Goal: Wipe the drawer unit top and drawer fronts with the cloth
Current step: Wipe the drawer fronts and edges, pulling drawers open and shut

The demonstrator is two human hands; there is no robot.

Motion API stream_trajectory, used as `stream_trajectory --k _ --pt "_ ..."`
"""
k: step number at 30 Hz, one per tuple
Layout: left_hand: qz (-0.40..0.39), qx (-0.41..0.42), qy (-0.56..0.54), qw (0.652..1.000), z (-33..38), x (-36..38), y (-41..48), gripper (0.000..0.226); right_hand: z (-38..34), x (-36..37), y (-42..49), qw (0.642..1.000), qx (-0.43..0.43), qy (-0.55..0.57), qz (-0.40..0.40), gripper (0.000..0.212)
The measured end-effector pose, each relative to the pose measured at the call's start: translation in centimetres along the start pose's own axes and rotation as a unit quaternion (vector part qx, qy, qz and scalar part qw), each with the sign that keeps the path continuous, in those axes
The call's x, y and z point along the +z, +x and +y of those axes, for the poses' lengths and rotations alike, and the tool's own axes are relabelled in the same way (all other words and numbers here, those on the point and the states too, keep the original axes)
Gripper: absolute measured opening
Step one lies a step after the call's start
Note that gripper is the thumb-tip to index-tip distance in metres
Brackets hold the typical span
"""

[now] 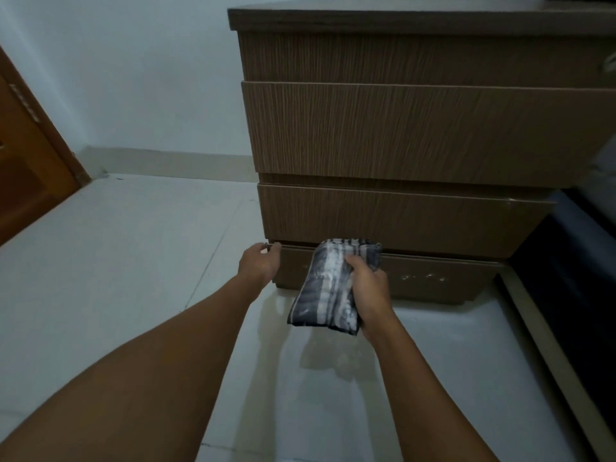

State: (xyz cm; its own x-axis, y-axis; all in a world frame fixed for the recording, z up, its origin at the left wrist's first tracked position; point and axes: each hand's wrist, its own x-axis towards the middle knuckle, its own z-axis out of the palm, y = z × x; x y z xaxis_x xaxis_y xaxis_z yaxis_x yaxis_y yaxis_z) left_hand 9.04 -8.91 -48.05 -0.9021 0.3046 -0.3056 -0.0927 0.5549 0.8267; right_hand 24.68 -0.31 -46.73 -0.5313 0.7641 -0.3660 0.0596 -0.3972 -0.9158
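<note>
- The unit (416,128) is a brown wood-grain chest standing on a pale floor (116,261), against a light wall (133,78).
- Its top (400,18) shows only as a thin front edge, high in the view.
- Below it sit several drawer fronts, stacked; the lowest drawer (433,278) is just above the floor and has pale smudges on its face.
- The right hand (370,291) is closed on the cloth (326,285), a folded, dark-and-white striped pad.
- The thumb lies over the cloth's upper right part, and the fingers wrap behind its right edge, so the grip is along the right side.
- Most of the cloth spreads left of that grip; its top edge reaches the gap above the lowest drawer, and its lower edge hangs over the floor.
- The cloth lies in front of the left half of the lowest drawer; whether it presses on the face cannot be told.
- The left hand (260,265) is at the top left corner of the lowest drawer, fingers curled against the edge, holding nothing loose.
- A brown door (30,161) stands at the far left.
</note>
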Motion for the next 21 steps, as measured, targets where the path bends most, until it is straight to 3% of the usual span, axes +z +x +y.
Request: stream_trajectory --k 7,21 --pt "0.074 0.006 -0.072 0.995 -0.1 2.3 0.7 0.037 -0.4 -4.6 -0.2 0.999 -0.011 0.007 0.049 0.011" --pt "0.126 -0.017 -0.161 0.979 -0.6 4.0 0.8 0.014 1.7 -10.3 -0.3 0.99 -0.024 -0.053 0.132 0.008"
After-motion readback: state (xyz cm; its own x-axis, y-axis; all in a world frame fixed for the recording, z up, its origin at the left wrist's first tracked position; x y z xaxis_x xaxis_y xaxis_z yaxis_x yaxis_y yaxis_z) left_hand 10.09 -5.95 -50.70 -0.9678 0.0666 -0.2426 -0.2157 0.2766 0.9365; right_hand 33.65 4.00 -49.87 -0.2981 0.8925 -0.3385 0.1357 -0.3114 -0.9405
